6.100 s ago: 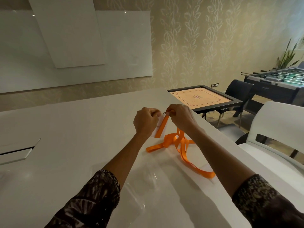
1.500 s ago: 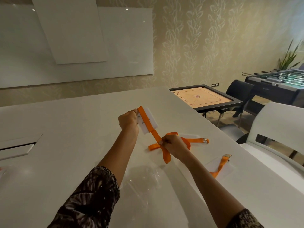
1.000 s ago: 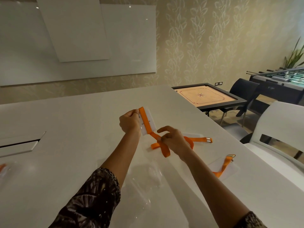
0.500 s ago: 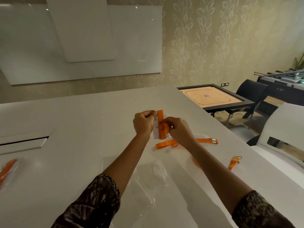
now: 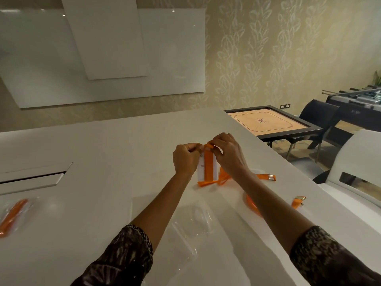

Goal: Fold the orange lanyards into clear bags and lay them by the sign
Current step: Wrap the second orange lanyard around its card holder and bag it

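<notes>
Far out on my left, a bagged lanyard (image 5: 12, 215) lies flat near the edge of the white table (image 5: 99, 149), orange strap inside clear plastic, well apart from both my hands. Past it, a flap (image 5: 31, 179) is set into the tabletop. Coming in towards the middle, empty clear bags (image 5: 191, 228) lie on the table between my forearms, hard to pick out against the white. Now my left hand (image 5: 185, 159): fingers curled in, thumb and fingertips pinching the top left corner of the white card (image 5: 201, 168), holding it upright just above the table. Running down the face of that card is the orange lanyard (image 5: 208, 164), touching it from top to bottom. My right hand (image 5: 228, 153) is right there on the other side, fingers bunched and pinching the strap at the card's top edge, where the strap is folded over. So the lanyard sits squarely between my two hands, both touching it. Below the card the loose strap trails onto the table under my right wrist, and one metal-tipped end (image 5: 271, 178) pokes out to the right. Another loop of strap (image 5: 252, 206) lies under my right forearm. Further right, a second clip end (image 5: 298, 201) rests on the table near its edge, just short of the white chair (image 5: 360, 162).
</notes>
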Available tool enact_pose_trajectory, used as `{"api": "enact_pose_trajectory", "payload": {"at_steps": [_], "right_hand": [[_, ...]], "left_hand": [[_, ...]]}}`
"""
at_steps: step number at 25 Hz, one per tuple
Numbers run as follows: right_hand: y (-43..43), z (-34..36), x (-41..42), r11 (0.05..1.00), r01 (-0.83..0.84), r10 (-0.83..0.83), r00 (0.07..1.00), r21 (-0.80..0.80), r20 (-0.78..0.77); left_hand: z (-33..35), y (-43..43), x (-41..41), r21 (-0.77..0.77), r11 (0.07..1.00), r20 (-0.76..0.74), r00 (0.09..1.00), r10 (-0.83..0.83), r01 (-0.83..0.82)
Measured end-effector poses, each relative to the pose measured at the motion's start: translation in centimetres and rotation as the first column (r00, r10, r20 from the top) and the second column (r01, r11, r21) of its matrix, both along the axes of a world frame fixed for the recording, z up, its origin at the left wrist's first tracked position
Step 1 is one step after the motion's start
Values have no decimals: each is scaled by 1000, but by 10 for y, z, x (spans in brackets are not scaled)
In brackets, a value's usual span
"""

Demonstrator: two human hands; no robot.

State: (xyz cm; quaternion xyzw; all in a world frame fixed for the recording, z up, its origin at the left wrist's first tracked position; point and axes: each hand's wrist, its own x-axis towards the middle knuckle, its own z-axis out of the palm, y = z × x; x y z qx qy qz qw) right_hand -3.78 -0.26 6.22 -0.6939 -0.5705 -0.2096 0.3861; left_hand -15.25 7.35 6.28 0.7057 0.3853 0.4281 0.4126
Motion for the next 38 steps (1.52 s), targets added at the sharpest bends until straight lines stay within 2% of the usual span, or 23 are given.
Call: {"api": "enact_pose_trajectory", "payload": {"at_steps": [3,8,14,20,27,31,35,38], "right_hand": [[0,2,2,999,-21,20,1000,31,18],[6,7,2,998,-49,52,995,39,-81],[13,10,0,999,-36,28,960,-24,-278],[16,16,-6,998,-64,57,884,2,-464],[17,4,-9,991,-90,57,955,-103,-291],[20,2,-8,962,-135,81,972,-238,-222],[22,3,-13,897,-193,100,965,-399,-241],[24,1,-21,889,-199,84,957,-412,-279]], "left_hand": [[5,1,0,3,1000,-21,1000,-18,19],[6,4,-1,-24,998,-15,998,-56,56],[8,11,-5,-74,991,-9,993,-114,113],[-1,15,-6,-178,978,25,994,-104,106],[-5,21,-9,-61,998,-47,999,-11,8],[-9,29,-19,40,999,-111,994,16,-12],[-11,33,-31,90,996,-158,987,-12,26],[-11,36,-42,92,990,-195,977,-90,110]]}}
